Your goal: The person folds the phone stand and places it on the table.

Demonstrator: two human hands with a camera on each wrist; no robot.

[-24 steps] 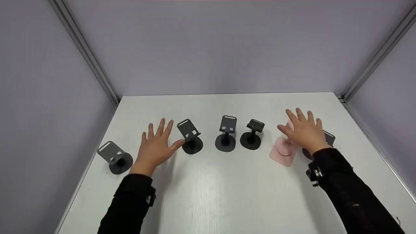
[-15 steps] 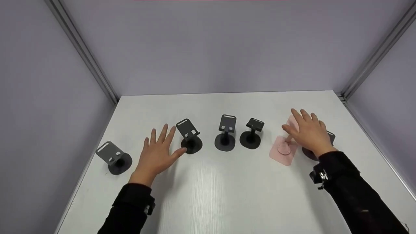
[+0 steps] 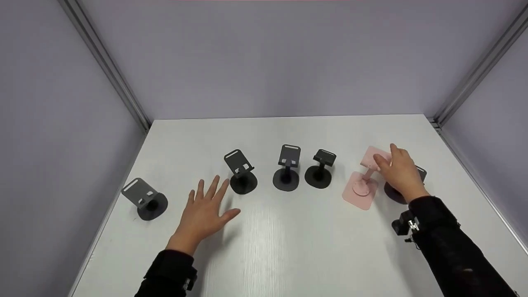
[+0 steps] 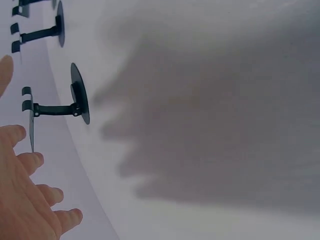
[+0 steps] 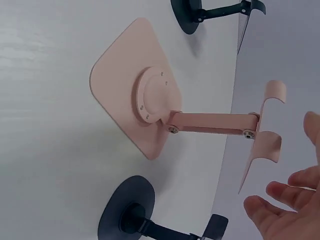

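Stands number six on our table point(image 3: 288, 231): five dark, one pink stand point(image 3: 365, 181). Our right hand point(image 3: 399, 171) hovers loose-fingered beside the pink stand; our left hand point(image 3: 204, 214) lies spread well left of it.

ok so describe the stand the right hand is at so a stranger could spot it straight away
On the white table a row of phone stands runs left to right. Second from the right end, by the right hand, stands the pink stand. It alone is pink with a square base; the others are dark with round bases.
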